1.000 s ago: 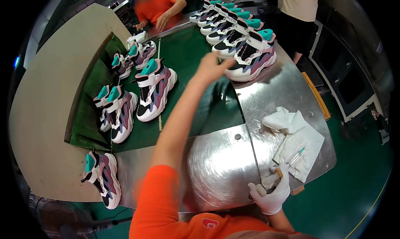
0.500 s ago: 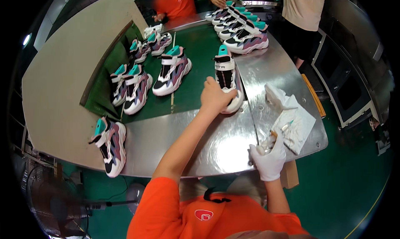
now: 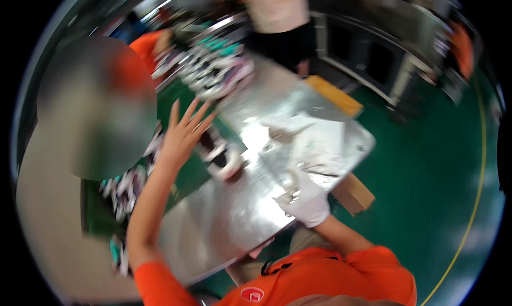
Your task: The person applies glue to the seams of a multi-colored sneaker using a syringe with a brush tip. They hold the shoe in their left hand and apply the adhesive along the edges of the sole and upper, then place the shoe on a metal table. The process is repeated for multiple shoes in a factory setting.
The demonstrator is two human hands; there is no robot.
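My left hand (image 3: 185, 132), bare, is raised over the table with its fingers spread, holding nothing. Just right of it, a white, black and purple sneaker (image 3: 226, 166) sits with its toe towards me; its heel end is partly behind the hand. My right hand (image 3: 306, 203) wears a white glove and is close to the table's front edge. Its fingers are curled round something small and pale, too blurred to name. Beyond that glove, crumpled white paper or cloth (image 3: 322, 143) lies on the metal tabletop (image 3: 208, 234).
A row of similar sneakers (image 3: 221, 74) stands at the far side, near a person in orange (image 3: 145, 47) and one in a beige top (image 3: 274, 10). More sneakers (image 3: 128, 194) are at the left. A cardboard box (image 3: 353, 194) sits below the table's right edge.
The view has swung to the right and blurred. My left hand has let go of the sneaker and lifted, fingers spreading. The gloved right hand stays near the paper.
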